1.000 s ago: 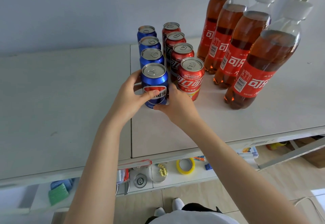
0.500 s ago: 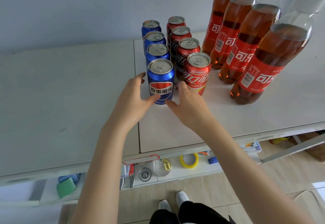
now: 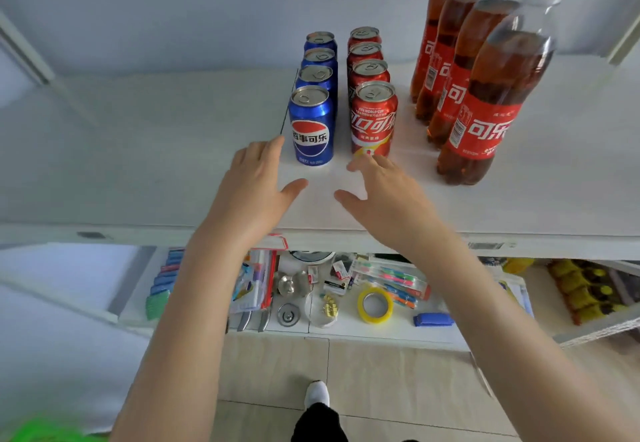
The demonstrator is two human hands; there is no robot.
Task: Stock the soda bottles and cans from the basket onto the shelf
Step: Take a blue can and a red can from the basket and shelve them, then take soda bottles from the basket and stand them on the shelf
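Both hands have come off the front blue can point(image 3: 311, 129) and drawn back toward the shelf's front edge; half a second ago they flanked it. Fingers point(image 3: 273, 147) of the left hand point(image 3: 254, 185) are straight and loosely together with the thumb spread wide, their tips just left of that can's base and clear of it. The right hand point(image 3: 388, 195) is likewise relaxed and empty, its fingertips point(image 3: 365, 164) by the foot of the front red can point(image 3: 373, 119), though whether they touch it cannot be told. On the shelf point(image 3: 138, 164) — a flat, matte white board with a seam running back beside the blue row — stand four blue cans point(image 3: 317, 76) in a file, four red cans point(image 3: 369, 70) in a file just beside them, and further right four bottles point(image 3: 485, 112) in a slanting row. Behind rises a plain pale wall point(image 3: 173, 8). Cans are glossy metal cylinders with dull silver tops and pull tabs; bottles are clear plastic, amber-brown inside, with red labels and white caps. Below, a lower shelf point(image 3: 391, 329) holds small stationery, among it a yellow tape roll point(image 3: 375, 304), above a beige tiled floor point(image 3: 273, 369).
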